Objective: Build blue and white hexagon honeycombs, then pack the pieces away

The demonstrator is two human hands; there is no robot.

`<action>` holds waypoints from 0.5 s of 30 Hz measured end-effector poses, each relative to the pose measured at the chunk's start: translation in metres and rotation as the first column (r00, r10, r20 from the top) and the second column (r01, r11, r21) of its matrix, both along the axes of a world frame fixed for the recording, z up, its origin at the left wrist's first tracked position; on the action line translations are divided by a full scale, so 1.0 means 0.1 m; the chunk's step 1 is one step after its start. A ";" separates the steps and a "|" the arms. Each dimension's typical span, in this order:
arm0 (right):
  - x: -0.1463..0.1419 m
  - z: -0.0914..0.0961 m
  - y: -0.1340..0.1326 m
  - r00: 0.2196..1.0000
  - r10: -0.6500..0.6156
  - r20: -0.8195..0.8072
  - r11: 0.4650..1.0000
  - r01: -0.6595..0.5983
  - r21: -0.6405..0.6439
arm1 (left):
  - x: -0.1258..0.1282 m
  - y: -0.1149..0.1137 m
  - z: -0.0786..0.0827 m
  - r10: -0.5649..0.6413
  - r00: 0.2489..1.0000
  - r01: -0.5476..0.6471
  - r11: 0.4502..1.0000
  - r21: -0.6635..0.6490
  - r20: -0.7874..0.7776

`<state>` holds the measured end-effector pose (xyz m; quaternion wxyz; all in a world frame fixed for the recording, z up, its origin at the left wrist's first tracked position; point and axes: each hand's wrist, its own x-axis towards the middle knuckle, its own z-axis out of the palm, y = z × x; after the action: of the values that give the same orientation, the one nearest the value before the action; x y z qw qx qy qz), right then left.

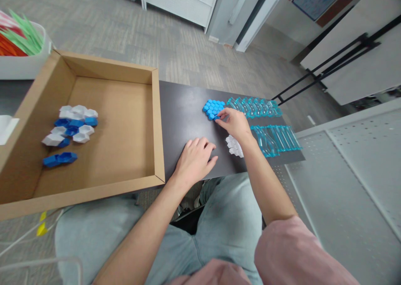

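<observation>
My right hand reaches over the dark tabletop and pinches the near right edge of a cluster of light blue hexagon pieces. Just under my right wrist lies a small cluster of white hexagon pieces. My left hand rests on the table near its front edge, fingers loosely curled with nothing visible in them. Beyond my right hand lie two rows of clear turquoise curved pieces.
A large shallow cardboard box stands at the left, holding several white and dark blue hexagon pieces. A white tub of green and orange strips sits behind it. A white perforated panel lies to the right.
</observation>
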<state>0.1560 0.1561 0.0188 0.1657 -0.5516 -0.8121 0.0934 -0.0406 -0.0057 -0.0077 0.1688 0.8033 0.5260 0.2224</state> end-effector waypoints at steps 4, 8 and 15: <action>0.00 -0.03 0.01 0.999 -0.009 -0.034 1.000 0.008 -0.021 | 0.00 0.00 0.02 0.003 1.000 -0.003 1.000 -0.011 -0.004; 0.01 -0.02 0.00 0.999 -0.022 -0.041 0.999 0.021 -0.039 | 0.00 0.00 0.04 -0.003 1.000 0.002 1.000 -0.026 -0.008; 0.04 0.02 -0.04 0.999 -0.037 0.017 0.999 0.037 -0.019 | -0.01 0.00 0.03 -0.003 1.000 0.003 1.000 -0.013 -0.004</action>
<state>0.1597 0.1517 0.0211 0.1552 -0.5689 -0.8022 0.0935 -0.0412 -0.0059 -0.0049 0.1733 0.8034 0.5267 0.2168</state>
